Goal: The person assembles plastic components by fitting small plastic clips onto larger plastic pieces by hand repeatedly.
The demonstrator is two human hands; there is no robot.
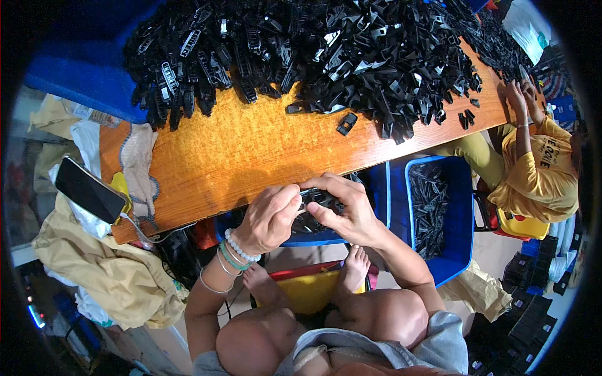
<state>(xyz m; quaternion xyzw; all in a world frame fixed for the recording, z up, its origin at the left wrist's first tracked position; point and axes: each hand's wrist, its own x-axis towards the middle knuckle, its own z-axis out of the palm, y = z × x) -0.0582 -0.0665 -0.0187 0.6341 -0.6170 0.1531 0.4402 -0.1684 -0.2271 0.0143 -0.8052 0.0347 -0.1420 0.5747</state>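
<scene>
Both my left hand and right hand pinch one black plastic clip between them at the wooden table edge, seemingly mid-assembly; next likely needs firm, aligned pressing, with the parts heap beyond.

A dark phone lies at the left end of the wooden bench, beside a pale cloth. A blue bin stands under the bench. A person in a yellow shirt sits at the right.
</scene>
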